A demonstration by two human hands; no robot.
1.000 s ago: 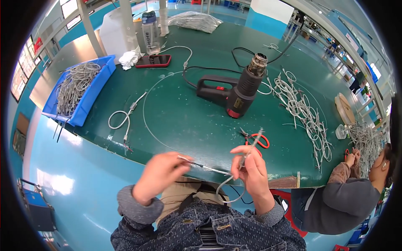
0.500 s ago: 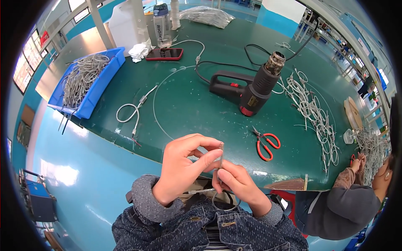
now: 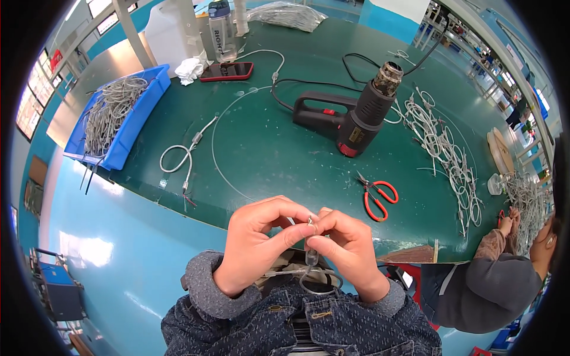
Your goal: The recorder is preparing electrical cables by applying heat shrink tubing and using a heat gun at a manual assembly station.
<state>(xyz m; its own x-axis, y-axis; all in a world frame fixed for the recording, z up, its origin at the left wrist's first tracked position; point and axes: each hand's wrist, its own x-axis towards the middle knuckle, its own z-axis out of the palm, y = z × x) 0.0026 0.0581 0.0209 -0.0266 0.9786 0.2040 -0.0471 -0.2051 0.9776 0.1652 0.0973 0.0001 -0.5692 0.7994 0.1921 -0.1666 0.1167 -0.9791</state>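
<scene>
Above my lap, at the table's near edge, my left hand [image 3: 261,237] pinches the tip of a thin grey cable [image 3: 312,257] between thumb and forefinger. Fingertips of my right hand [image 3: 347,246] close on the same cable just beside it, so the two hands almost touch. Below my fingers a clear grey sleeve sits around the cable, and a loop of it hangs over my jacket. The very end is small and mostly hidden by the fingertips. Nearest on the table are red-handled cutters [image 3: 378,199], lying with their handles apart, and a looped cable [image 3: 189,155] with frayed wire ends.
A black heat gun [image 3: 362,118] stands nozzle up, its cord trailing back. Blue bin [image 3: 135,126] at left holds many cables; a cable pile [image 3: 442,148] lies right. Phone [image 3: 227,72], bottle [image 3: 222,35] and tissue [image 3: 191,70] are farther back. A co-worker [image 3: 504,285] sits at right.
My right hand has moved up the cable to meet the left fingertips, and the sleeve now shows below them. The whole view has shifted slightly.
</scene>
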